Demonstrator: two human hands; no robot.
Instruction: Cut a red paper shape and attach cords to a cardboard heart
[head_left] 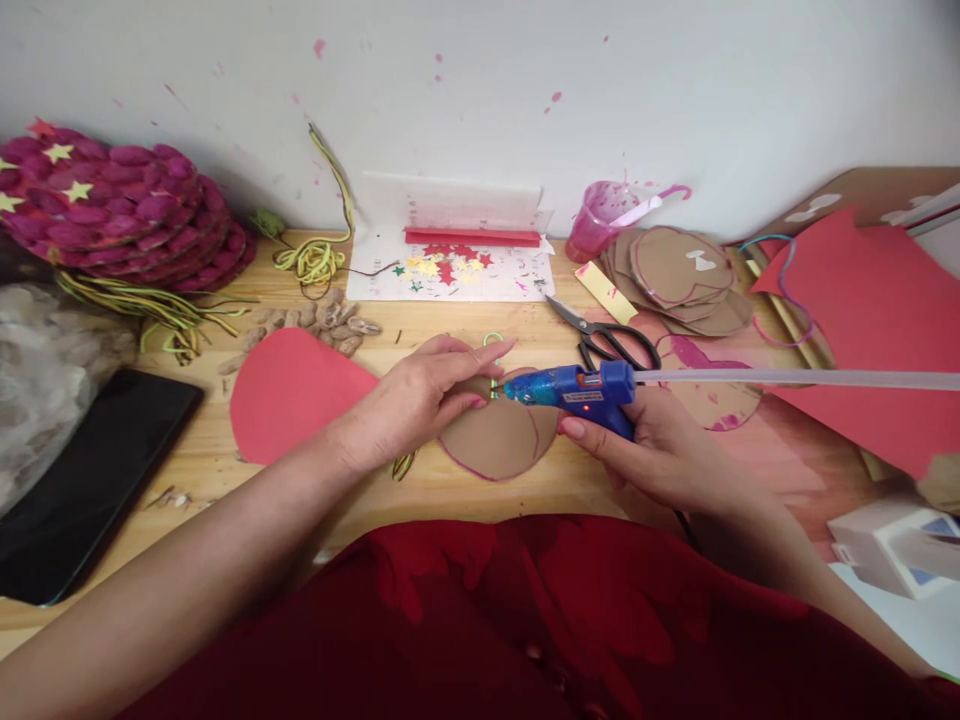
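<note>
A blue hot glue gun (574, 390) with a long translucent glue stick (795, 378) is gripped in my right hand (660, 450). Its nozzle points left, at a short bit of yellow-green cord (493, 388) by the upper edge of a brown cardboard disc (499, 440). My left hand (420, 395) pinches the disc's upper left edge between thumb and fingers, close to the nozzle. Whether the nozzle touches the cord I cannot tell. Part of a red paper disc (292, 395) lies under my left wrist.
Black-handled scissors (611, 340), stacked cardboard discs (675, 265) and a pink-stained cup (596, 220) stand behind the glue gun. Paper stars (446, 262) lie on white paper. Peanuts (337, 325), yarn (311, 260), a phone (97, 480) and a magenta peanut-covered stack (127, 210) are left; red paper (870, 320) is right.
</note>
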